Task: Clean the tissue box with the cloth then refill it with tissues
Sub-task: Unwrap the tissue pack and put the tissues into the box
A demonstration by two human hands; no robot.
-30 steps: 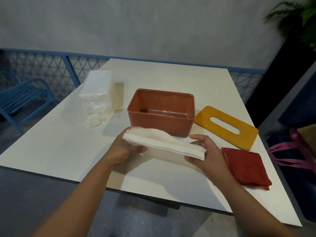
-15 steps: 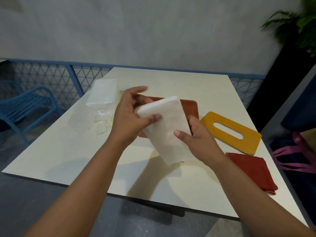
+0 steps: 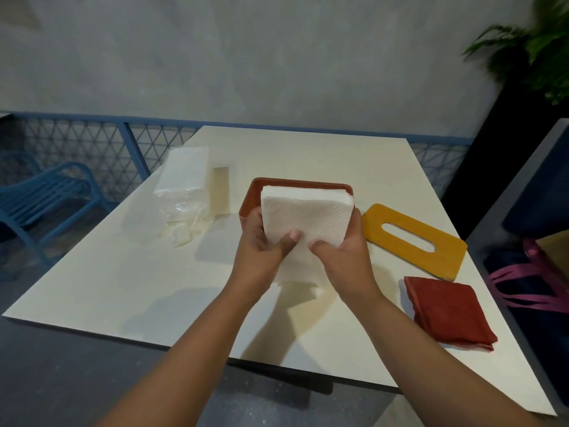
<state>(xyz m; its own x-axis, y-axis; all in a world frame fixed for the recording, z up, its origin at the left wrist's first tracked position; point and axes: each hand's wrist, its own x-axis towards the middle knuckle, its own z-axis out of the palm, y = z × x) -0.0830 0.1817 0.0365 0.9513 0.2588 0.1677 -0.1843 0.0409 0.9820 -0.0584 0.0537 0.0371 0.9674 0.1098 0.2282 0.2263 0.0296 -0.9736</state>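
I work from a single view, a wide-angle camera worn on the person's head. It faces forward and tilts down across the table (image 3: 308,155), looking from the near edge toward the far one, with the grey wall (image 3: 246,57) behind. It sits close. Both forearms rise from the bottom of the frame, and the left hand (image 3: 261,251) and right hand (image 3: 345,257) meet near its centre around the stack of tissues (image 3: 308,214). The lens takes in nearly all the tabletop, the blue railing (image 3: 92,140) and chair (image 3: 46,192) at far left, and a blurred plant (image 3: 538,50) at upper right.
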